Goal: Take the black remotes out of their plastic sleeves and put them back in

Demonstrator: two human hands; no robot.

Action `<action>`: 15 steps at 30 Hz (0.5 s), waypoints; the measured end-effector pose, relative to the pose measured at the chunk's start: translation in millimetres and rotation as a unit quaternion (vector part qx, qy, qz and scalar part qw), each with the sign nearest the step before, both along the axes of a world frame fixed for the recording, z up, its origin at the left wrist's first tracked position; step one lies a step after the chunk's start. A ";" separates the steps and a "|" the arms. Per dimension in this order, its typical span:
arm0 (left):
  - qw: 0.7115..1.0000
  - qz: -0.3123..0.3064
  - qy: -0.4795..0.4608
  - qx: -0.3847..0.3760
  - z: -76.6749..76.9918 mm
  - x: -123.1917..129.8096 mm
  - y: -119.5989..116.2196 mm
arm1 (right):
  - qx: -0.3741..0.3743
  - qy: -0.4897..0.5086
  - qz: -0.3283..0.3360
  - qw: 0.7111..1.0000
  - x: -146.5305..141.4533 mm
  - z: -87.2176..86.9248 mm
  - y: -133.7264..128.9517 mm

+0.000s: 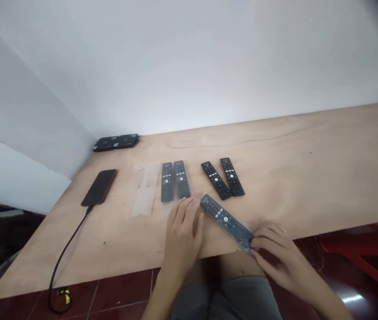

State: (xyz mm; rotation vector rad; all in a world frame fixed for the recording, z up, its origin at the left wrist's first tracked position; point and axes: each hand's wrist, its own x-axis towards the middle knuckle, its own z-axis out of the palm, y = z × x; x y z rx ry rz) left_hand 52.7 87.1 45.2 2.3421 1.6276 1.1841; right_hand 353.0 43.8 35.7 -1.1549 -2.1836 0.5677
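Gripping the lower end of a slim black remote control [225,221] in a clear plastic sleeve, the right hand [274,258] stands partly closed, with its fingers wrapped around that end. The left hand [182,235] is half open, fingers extended, with the tips at or just beside the upper end of the same unit; contact cannot be confirmed, and no hold is visible. The unit lies diagonally on a light plywood tabletop [309,178], its lower end near the front edge.

Beyond the left hand, two black sleeved remote controls [174,180] lie side by side, almost touching. To their right, two black unsleeved remote controls [223,178] stand angled, with their lower ends close together. A flat transparent plastic sleeve [145,189] lies left of the sleeved pair. Further left is a dark rectangular smartphone [99,187], its thin black cable [65,262] running over the table edge. Two flat black rectangular devices [115,142] sit together against the rear wall.
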 end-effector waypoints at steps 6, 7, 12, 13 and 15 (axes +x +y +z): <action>0.998 0.020 0.020 -0.055 -6.8 -18.8 5.4 | -0.004 0.002 0.008 1.000 -9.8 -6.6 -3.4; 0.998 0.028 0.019 -0.056 -6.7 -19.0 4.4 | -0.006 0.001 0.008 1.000 -12.5 -7.0 -4.3; 0.997 0.035 0.025 -0.070 -3.6 -17.7 1.4 | -0.012 -0.016 0.012 1.000 -33.8 -4.7 -3.2; 0.996 0.035 0.021 -0.073 -3.4 -17.8 1.4 | -0.015 -0.021 0.015 1.000 -39.4 -3.4 -1.4; 0.996 0.033 0.014 -0.076 -4.0 -18.2 1.6 | -0.020 -0.032 0.020 0.999 -51.2 -0.3 4.3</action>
